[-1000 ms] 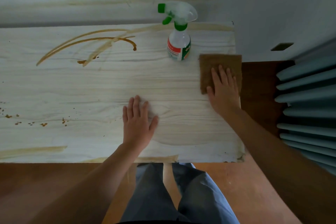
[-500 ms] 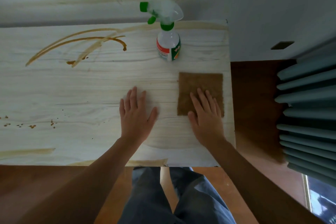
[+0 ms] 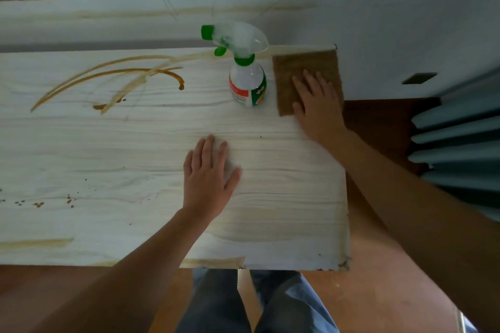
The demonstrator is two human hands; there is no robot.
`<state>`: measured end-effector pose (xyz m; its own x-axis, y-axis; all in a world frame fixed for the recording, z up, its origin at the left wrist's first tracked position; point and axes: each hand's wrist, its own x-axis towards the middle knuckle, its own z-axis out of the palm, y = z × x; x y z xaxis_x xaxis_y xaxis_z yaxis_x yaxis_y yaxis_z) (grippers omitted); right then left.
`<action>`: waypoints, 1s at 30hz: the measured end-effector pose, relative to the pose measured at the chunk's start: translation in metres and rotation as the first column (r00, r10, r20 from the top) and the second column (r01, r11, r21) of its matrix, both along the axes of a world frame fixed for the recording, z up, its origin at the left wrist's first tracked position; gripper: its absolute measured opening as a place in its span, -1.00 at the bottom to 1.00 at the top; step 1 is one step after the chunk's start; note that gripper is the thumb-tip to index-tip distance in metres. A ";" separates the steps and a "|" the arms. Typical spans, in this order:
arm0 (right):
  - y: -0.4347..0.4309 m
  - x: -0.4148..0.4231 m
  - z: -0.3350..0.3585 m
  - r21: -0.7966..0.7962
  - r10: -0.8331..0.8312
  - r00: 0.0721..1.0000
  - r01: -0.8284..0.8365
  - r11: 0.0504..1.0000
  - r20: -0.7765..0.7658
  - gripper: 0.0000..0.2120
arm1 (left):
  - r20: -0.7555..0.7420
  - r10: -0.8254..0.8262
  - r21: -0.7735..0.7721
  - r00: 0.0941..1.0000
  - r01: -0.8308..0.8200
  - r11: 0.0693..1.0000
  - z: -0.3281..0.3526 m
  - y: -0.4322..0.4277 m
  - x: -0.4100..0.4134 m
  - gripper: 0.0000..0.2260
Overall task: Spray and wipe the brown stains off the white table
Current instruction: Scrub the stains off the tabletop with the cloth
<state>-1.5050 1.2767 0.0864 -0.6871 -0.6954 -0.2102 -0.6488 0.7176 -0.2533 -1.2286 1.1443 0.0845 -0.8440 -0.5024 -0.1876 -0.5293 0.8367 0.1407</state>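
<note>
Currently pressing the right hand (image 3: 319, 108) flat on the brown cloth (image 3: 300, 70), fingers extended and slightly spread, gripping nothing. Cloth position: right of centre in the upper frame, on the far right corner of the white table (image 3: 284, 211), just beside the spray bottle (image 3: 247, 81); contact between the two not determinable. Bottle upright, green nozzle facing frame left. Resting the left hand (image 3: 208, 178) palm down on bare tabletop at frame centre, fingers straight, thumb out, well apart from cloth and bottle. Location of brown stains: curved streaks (image 3: 121, 73) at upper left; small spots (image 3: 39, 204) at lower left; pale smears (image 3: 35, 243) along the near edge. Blue trousers (image 3: 257, 303) at bottom centre.
</note>
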 end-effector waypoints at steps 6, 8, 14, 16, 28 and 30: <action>-0.053 -0.048 0.003 -0.012 -0.059 0.998 0.060 0.998 0.020 -0.44 | -0.025 0.014 0.018 1.000 -0.013 1.000 -0.002 0.002 0.001 -0.41; -0.047 -0.042 0.003 -0.022 -0.059 0.998 0.059 0.998 0.002 -0.44 | -0.026 0.013 0.018 1.000 -0.013 1.000 -0.003 0.003 0.001 -0.42; -0.009 0.021 0.002 -0.052 -0.084 0.996 0.085 0.995 0.016 -0.44 | -0.009 0.022 0.020 1.000 -0.022 1.000 -0.004 0.003 0.001 -0.40; 0.009 0.056 0.004 -0.046 -0.110 0.992 0.113 0.993 0.061 -0.44 | -0.009 0.022 0.019 1.000 -0.021 1.000 -0.004 0.003 0.001 -0.40; 0.006 0.049 0.002 -0.031 0.002 0.999 -0.001 1.000 0.045 -0.46 | -0.030 0.024 0.007 0.999 -0.024 1.000 -0.010 0.002 0.002 -0.40; -0.020 0.020 -0.002 -0.044 0.001 1.000 -0.001 0.999 0.007 -0.46 | -0.028 0.024 0.010 0.999 -0.024 1.000 -0.010 0.002 0.002 -0.40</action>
